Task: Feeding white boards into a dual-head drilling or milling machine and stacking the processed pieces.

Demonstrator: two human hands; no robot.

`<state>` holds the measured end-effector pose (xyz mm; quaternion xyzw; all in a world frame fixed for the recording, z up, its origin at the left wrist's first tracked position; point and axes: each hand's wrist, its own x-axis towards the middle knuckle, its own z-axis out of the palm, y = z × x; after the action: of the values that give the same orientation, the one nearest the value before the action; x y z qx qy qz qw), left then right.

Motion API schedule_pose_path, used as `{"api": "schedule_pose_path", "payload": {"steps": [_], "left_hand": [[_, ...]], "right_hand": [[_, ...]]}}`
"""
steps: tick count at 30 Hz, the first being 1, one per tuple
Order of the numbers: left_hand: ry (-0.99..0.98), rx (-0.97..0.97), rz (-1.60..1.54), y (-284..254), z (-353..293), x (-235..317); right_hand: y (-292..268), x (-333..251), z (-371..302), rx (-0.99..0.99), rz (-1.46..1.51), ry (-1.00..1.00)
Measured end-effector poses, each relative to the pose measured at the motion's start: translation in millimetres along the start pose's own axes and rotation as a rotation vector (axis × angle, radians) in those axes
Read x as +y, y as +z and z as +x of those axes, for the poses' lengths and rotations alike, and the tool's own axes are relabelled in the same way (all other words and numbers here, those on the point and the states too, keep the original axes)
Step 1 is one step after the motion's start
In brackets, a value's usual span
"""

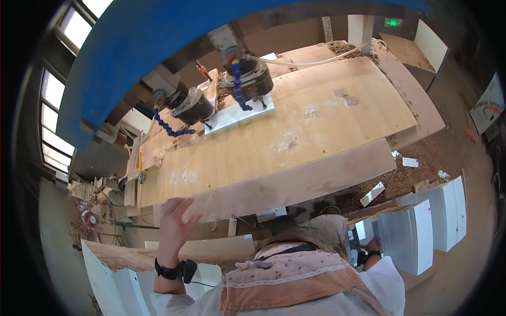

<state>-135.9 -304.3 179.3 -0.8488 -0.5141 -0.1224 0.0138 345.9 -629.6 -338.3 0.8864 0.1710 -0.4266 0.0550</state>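
Observation:
My left hand [179, 218] is raised over the near edge of the wooden work table [295, 124], fingers apart and nothing in them. Low on the right, my right hand [372, 245] is at the side of a stack of white boards [406, 237]. A small white panel [364, 231] lies right by that hand; its fingers are mostly hidden, so I cannot tell whether it grips anything. On the table a white board [240, 116] lies flat beneath two dark drill heads, the left one [194, 107] and the right one [247, 76].
A large blue machine beam [132, 47] spans above the table. Wood shavings [416, 179] cover the floor at right, with white offcuts [373, 194] among them. A second white stack [450, 213] stands far right. White boards [124, 284] stand low on the left.

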Motion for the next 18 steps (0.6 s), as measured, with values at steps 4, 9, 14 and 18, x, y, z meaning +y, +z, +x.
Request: {"api": "schedule_pose_path", "payload": {"steps": [4,9,14,18], "left_hand": [[0.191,-0.234,-0.067,19.2,51.5,31.6],[0.345,-0.294,-0.086,82.1,129.5,36.3],[0.224,-0.182,-0.061,182.7,242.5,-13.5],[0.099,0.093,0.155,264.3,269.2,-73.7]], "right_hand": [[29.4,-10.0,-7.2,0.266,0.028,0.068],[13.5,-3.7,-29.6,0.389,0.147,-0.018],[-34.8,-20.0,-73.6,0.762,0.497,-0.316],[-150.7,-93.1,-170.8,1.007,0.701,-0.704]]}}
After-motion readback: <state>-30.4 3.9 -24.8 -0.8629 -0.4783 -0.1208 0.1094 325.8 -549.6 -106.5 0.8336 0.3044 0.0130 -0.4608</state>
